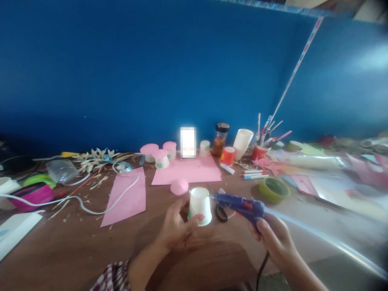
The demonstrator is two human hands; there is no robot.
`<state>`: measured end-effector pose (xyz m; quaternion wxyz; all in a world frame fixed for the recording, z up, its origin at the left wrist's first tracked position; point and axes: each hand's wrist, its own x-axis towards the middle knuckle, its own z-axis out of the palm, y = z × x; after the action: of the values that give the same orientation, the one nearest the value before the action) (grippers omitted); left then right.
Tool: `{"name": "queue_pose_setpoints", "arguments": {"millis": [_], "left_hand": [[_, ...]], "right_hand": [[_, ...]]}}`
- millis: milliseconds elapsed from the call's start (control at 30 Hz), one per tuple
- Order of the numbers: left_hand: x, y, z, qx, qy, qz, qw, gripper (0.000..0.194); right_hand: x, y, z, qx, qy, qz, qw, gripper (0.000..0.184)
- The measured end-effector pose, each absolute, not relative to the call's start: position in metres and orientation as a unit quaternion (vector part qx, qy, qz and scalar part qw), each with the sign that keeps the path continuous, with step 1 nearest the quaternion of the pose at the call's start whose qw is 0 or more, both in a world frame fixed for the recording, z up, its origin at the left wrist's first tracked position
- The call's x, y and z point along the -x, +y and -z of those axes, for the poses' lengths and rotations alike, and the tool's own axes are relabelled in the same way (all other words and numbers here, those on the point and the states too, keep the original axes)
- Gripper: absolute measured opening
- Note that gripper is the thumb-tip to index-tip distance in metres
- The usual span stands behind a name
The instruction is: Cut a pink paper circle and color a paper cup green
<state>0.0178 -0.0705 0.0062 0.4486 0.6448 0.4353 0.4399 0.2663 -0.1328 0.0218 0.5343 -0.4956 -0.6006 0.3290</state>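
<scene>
Upside down in my left hand [177, 222] is a white paper cup [200, 204] with green marks near its rim, thumb and fingers around its side. My right hand [274, 234] grips a blue hot glue gun [239, 204] by the handle. The gun's nozzle points left and is at the cup's upper edge; whether it touches I cannot tell. A clear glue stick [333, 242] seems to trail from the gun's back. Just beyond the cup lies a round pink paper piece [179, 186]. Scissors with a black handle [221, 213] lie partly hidden behind the cup and gun.
Several paper cups with pink paper tops [162, 161] stand at the back. Pink sheets [125, 198] lie on the brown table, a white cable [87, 210] crossing one. Right are a jar [220, 139], a red cup [228, 155], markers [254, 174] and green tape [274, 190].
</scene>
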Motion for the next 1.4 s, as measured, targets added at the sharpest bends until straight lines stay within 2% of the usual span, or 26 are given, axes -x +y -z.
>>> {"name": "queue_pose_setpoints", "arguments": {"millis": [300,1400], "left_hand": [[-0.018,-0.069,-0.007,-0.655,0.44,-0.434,0.436,0.042],[-0.02,-0.071,-0.007,-0.652,0.45,-0.44,0.423,0.044]], "right_hand": [[-0.268,-0.133,-0.013,0.488,-0.601,-0.327,0.542,0.035],[-0.275,-0.134,-0.002,0.511,-0.545,-0.367,0.554,0.034]]}}
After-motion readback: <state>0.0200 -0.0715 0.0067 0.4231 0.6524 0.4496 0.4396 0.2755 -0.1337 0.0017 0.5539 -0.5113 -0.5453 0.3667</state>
